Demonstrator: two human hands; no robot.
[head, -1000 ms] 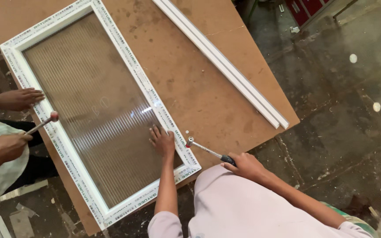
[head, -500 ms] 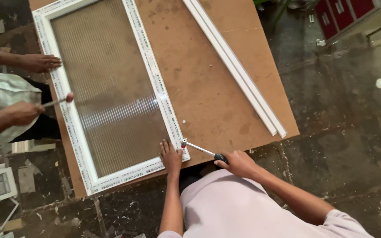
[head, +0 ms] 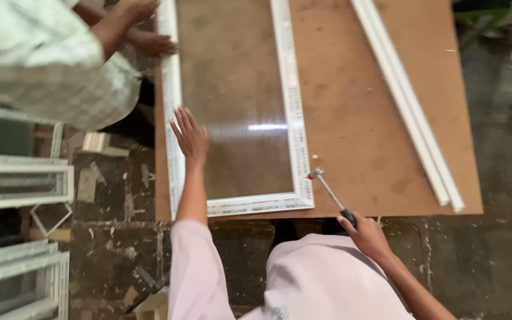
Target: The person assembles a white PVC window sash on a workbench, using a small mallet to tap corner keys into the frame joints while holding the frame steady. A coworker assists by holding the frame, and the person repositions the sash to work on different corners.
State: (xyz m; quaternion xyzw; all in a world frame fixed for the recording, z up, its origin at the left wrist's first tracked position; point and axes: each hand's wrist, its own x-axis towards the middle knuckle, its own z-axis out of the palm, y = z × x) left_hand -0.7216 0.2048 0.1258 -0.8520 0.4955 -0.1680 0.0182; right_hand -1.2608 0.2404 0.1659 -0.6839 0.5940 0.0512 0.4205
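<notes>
Left hand: the left hand (head: 189, 135) lies open and flat, fingers spread, pressing on the left rail of the white window frame (head: 291, 106) and reaching onto the ribbed glass pane (head: 232, 89) just right of it.
Right hand: the right hand (head: 365, 234) is closed round the dark handle of a small hammer (head: 327, 188), at the near edge of the table.
Hammer: its shaft slants up and left from the fist; the metal head sits just beside the frame's near right corner, and I can't tell whether it touches.
Window frame: it lies flat on the brown board table (head: 357, 118), stretching away from both hands, its near rail between the left forearm and the hammer head.
Glass pane: it sits inside the frame, with a bright streak of glare just right of the left fingertips.
Loose white strips (head: 407, 101): long profiles lying slantwise on the board, well apart from the right hand, up and to its right.
Other person: someone in a pale checked shirt (head: 48, 65) stands beyond the left hand, with a co-worker's hand (head: 155, 42) resting on the frame's far left rail.
Spare frames (head: 19, 184): more white frames on the floor, far to the left of the left arm.
</notes>
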